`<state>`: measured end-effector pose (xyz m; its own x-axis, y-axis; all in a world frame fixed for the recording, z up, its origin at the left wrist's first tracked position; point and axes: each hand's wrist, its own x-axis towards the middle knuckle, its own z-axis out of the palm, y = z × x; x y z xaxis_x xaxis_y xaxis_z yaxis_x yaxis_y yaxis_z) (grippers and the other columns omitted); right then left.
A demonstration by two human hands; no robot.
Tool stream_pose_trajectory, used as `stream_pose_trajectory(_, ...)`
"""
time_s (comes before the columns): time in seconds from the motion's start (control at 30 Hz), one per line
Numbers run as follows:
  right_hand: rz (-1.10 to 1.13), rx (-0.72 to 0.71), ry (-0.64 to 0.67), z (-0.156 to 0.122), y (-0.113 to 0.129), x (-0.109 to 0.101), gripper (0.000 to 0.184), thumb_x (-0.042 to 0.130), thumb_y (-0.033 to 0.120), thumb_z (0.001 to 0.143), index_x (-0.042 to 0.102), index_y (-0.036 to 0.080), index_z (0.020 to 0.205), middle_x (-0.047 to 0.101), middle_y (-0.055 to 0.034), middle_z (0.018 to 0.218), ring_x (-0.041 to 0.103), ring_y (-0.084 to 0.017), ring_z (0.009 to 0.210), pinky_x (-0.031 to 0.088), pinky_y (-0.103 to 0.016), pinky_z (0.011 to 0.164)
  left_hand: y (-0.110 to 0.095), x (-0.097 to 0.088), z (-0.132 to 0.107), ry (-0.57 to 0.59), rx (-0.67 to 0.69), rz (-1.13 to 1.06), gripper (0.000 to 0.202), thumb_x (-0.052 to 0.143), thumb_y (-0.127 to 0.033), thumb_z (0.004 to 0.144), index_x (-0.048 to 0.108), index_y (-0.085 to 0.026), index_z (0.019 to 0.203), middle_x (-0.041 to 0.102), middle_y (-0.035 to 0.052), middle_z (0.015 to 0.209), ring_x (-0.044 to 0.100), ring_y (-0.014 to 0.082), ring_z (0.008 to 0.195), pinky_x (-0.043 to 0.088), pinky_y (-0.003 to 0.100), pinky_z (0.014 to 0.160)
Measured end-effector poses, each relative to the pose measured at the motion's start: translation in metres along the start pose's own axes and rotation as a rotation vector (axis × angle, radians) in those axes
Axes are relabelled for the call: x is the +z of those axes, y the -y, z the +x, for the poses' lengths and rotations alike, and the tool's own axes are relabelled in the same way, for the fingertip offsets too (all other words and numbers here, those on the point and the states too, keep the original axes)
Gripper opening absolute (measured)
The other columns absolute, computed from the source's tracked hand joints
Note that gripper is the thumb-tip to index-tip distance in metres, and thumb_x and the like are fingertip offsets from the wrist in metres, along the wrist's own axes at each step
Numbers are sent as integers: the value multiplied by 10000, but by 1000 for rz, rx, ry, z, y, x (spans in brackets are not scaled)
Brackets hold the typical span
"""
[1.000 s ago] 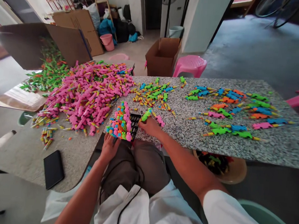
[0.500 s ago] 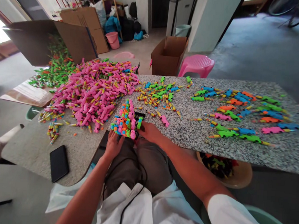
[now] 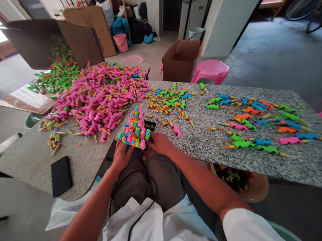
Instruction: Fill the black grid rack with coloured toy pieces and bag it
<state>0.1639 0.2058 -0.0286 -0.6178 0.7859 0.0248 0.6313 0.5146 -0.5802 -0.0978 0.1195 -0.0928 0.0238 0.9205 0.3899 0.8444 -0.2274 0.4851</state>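
My left hand (image 3: pixel 122 155) curls against the near left side of a black slotted tray (image 3: pixel 149 125), which rests at the table's edge over my lap. Rows of small knobbly plastic pieces (image 3: pixel 134 131) in pink, green, orange and blue stand packed in it. At the tray's right side, the fingers of my right hand (image 3: pixel 160 143) are closed against a green plastic piece (image 3: pixel 148 135); the fingertips are partly hidden. Just beyond lies a pink car-shaped piece (image 3: pixel 176 130) on a yellow stick.
A big heap of pink pieces (image 3: pixel 104 93) covers the left side, with green ones spilling from a cardboard box (image 3: pixel 78 41) behind. Loose sticks (image 3: pixel 168 102) and rows of coloured cars (image 3: pixel 261 123) lie rightward. A black phone (image 3: pixel 61 176) sits near left; a basin (image 3: pixel 260 187) is below.
The green piece by my right fingertips has moved slightly left, closer against the packed rows, and more of the black tray's slots show behind it. My left hand stays against the tray.
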Motion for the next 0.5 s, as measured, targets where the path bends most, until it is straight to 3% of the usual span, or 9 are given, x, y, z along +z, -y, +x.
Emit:
stream_pose_trajectory(0.17, -64, -8, 10, 2, 6, 5, 260, 575, 366, 1043, 653, 158, 1180, 772, -134, 1088, 714, -246, 957, 452, -288, 785, 2, 1, 3, -13, 21, -9, 427, 577, -440, 1021, 628, -256, 1404, 635, 112, 1485, 432, 331, 1529, 325, 590, 1283)
stream_pose_trajectory(0.27, -72, 23, 32, -1, 3, -6, 264, 583, 379, 1041, 668, 185, 1198, 782, -112, 1095, 714, -246, 961, 465, -290, 776, 11, 0, 5, -25, 43, -25, 411, 592, -451, 1004, 651, -265, 1366, 645, 118, 1467, 465, 357, 1498, 347, 607, 1260)
stream_pose_trajectory(0.37, -95, 160, -49, -26, -14, -43, 221, 535, 344, 1054, 704, 222, 1130, 787, -80, 1057, 710, -229, 952, 466, -279, 773, 26, -1, 6, -15, 27, -42, 373, 580, -457, 998, 675, -281, 1313, 670, 107, 1413, 497, 364, 1463, 399, 605, 1225)
stream_pose_trajectory(0.5, -257, 694, -329, -103, -59, -115, 330, 451, 379, 1075, 733, 211, 1112, 780, -121, 989, 717, -248, 919, 490, -301, 783, 41, -1, 6, -15, -43, -73, 352, 578, -500, 972, 717, -270, 1198, 706, 110, 1303, 551, 380, 1384, 477, 608, 1155)
